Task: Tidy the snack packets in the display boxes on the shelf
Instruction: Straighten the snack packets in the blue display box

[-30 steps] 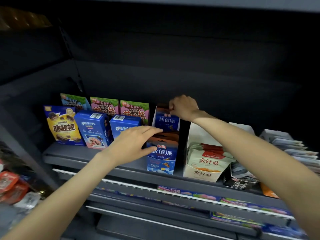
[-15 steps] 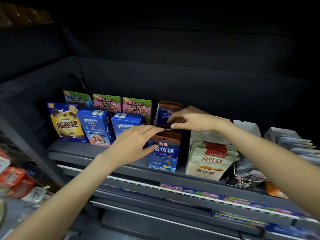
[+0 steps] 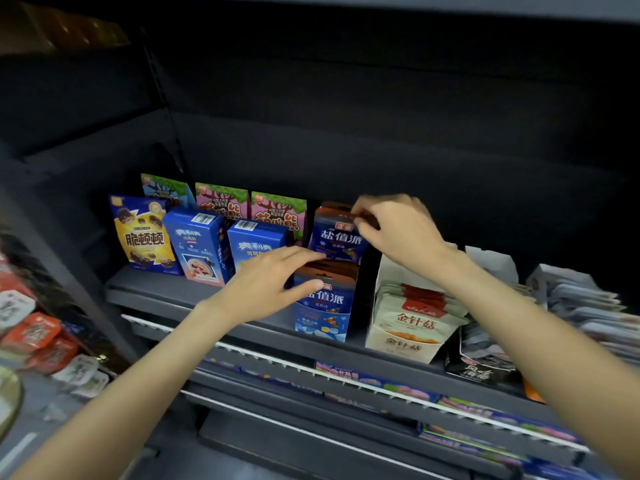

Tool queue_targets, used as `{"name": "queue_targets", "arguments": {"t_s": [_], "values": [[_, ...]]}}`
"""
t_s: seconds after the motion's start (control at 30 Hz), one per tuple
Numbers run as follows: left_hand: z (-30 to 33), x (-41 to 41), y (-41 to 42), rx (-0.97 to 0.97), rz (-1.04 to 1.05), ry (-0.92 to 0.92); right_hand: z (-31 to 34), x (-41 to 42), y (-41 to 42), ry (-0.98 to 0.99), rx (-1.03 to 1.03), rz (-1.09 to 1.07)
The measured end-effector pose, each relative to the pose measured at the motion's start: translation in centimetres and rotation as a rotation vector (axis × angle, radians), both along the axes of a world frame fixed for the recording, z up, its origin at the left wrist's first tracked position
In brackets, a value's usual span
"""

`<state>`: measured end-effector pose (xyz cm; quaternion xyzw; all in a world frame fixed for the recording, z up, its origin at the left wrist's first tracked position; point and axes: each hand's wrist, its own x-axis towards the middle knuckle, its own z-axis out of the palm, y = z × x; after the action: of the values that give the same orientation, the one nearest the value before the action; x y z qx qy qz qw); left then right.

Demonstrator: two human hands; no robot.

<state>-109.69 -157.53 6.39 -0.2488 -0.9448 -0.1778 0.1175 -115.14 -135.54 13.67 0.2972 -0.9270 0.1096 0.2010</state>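
Mid-tidy: both hands work on the blue snack packets; the boxes to the right look untouched.

The right hand (image 3: 398,230) pinches the top of the rear blue packet (image 3: 337,237), while the left hand (image 3: 273,282) rests with straight fingers against the front blue display box (image 3: 323,303) on the shelf (image 3: 180,292). The white display box (image 3: 412,320) holds upright beige pouches; further right, the grey packets (image 3: 588,306) lie fanned and messy, probably left to straighten.

We face a dark grey metal shelf unit (image 3: 194,299), matte black back panel (image 3: 381,116), white-edged price rails (image 3: 346,379) below, dim overhead light, lower shelves in shadow.
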Motion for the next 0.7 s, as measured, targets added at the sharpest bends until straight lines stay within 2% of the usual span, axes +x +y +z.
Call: {"name": "queue_targets", "arguments": {"t_s": [0.1,0.17,0.23,0.3,0.4,0.5,0.6,0.7], "values": [[0.2,0.4,0.6,0.190,0.057,-0.069,1.4,2.4,0.7,0.263,-0.189,0.049],[0.7,0.9,1.1,0.428,0.125,-0.098,2.1,3.8,1.0,0.338,-0.313,0.079],[1.5,1.4,1.3,0.764,0.170,-0.145,2.7,5.1,1.0,0.274,-0.512,0.103],[2.5,1.8,1.0,1.053,0.172,-0.224,3.1,6.2,0.7,0.122,-0.749,0.115],[3.4,2.4,-0.5,1.280,0.154,-0.309,3.3,6.9,-0.6,-0.155,-1.008,0.114],[3.8,3.6,-2.4,1.295,0.067,-0.277,2.3,7.1,-2.0,-0.364,-1.147,0.109],[3.4,4.8,-4.6,1.249,0.043,-0.093,0.9,7.7,-3.1,-0.324,-1.031,0.170],[2.3,5.2,-8.2,0.880,-0.049,0.321,-0.7,8.4,-3.7,-0.174,-0.867,0.267]]}}
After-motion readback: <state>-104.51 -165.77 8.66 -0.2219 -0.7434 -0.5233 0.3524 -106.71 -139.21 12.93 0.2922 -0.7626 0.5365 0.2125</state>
